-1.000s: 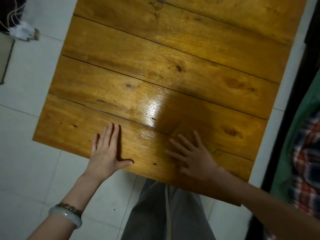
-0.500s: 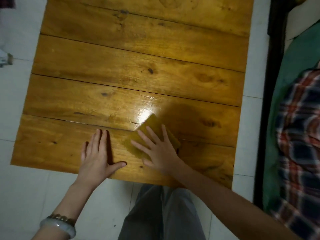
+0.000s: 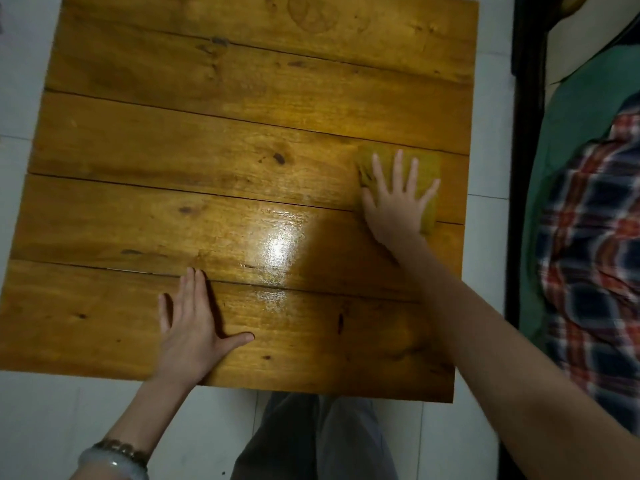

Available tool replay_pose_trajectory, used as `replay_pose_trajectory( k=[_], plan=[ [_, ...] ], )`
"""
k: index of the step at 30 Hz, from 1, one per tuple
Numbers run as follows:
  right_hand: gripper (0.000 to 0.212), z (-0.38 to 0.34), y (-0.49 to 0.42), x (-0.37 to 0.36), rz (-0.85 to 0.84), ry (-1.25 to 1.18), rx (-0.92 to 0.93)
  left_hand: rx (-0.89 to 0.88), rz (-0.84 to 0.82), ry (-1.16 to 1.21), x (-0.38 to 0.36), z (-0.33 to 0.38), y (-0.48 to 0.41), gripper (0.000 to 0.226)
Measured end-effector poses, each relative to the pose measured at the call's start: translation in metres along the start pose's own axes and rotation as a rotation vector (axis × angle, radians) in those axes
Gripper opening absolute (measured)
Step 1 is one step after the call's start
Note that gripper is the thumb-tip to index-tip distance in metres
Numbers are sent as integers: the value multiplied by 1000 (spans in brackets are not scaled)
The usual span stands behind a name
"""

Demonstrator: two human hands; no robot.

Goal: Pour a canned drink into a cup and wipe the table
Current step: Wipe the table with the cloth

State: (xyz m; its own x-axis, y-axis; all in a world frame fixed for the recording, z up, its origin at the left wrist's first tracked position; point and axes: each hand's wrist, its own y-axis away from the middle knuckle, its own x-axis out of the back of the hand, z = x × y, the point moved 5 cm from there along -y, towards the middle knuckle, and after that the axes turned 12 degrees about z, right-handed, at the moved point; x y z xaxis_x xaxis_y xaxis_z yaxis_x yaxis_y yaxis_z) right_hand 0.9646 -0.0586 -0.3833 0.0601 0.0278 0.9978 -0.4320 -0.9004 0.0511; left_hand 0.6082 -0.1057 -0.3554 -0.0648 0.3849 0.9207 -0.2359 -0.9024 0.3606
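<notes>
Wiping stage: right hand point(image 3: 398, 202) presses flat, fingers spread, on the cloth point(image 3: 427, 168); left hand point(image 3: 192, 327) lies flat on the table point(image 3: 138, 168) (no can or cup visible).

White floor tiles point(image 3: 24, 98) lay round the glossy wooden table point(image 3: 173, 150), with a dark frame point(image 3: 526, 133) and plaid fabric point(image 3: 595, 254) at right.

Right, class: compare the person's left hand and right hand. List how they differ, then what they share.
The left hand lies on the bare table near its front edge; the right hand presses a yellow-green cloth farther off, to the right. The left hand's fingers lie together, the right hand's are spread. Both are flat, palm down.
</notes>
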Motion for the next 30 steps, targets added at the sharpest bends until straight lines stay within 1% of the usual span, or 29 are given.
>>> replay_pose_trajectory(
  k=[2, 7, 9, 11, 14, 16, 17, 22, 25, 30],
  plan=[
    [64, -41, -16, 0, 18, -31, 7, 6, -8, 7, 0, 1, 1, 139],
    [62, -150, -11, -4, 3, -86, 259, 25, -16, 9, 3, 3, -1, 139],
    [64, -189, 5, -3, -24, -63, 394, 37, -12, 24, 3, 3, 0, 140],
    [64, -221, 30, -6, -70, -25, 587, 50, -6, 27, 2, 2, -1, 141],
    [62, -232, 48, -9, -91, -5, 793, 63, -7, 17, 0, 1, -1, 141],
    [60, -217, 37, -9, -47, -5, 844, 63, -6, 18, 1, 2, -1, 141],
    [60, -203, 28, -8, -24, -12, 821, 62, -10, 20, 1, 2, -1, 141],
    [58, -117, -6, -4, 39, -59, 538, 48, -20, 9, 3, 2, -1, 140],
    [58, -63, -9, -3, 76, -33, 395, 59, -17, 5, 3, 3, -2, 141],
    [61, 21, 0, 2, 68, -24, 129, 71, -31, 10, 0, 3, -2, 140]
  ],
)
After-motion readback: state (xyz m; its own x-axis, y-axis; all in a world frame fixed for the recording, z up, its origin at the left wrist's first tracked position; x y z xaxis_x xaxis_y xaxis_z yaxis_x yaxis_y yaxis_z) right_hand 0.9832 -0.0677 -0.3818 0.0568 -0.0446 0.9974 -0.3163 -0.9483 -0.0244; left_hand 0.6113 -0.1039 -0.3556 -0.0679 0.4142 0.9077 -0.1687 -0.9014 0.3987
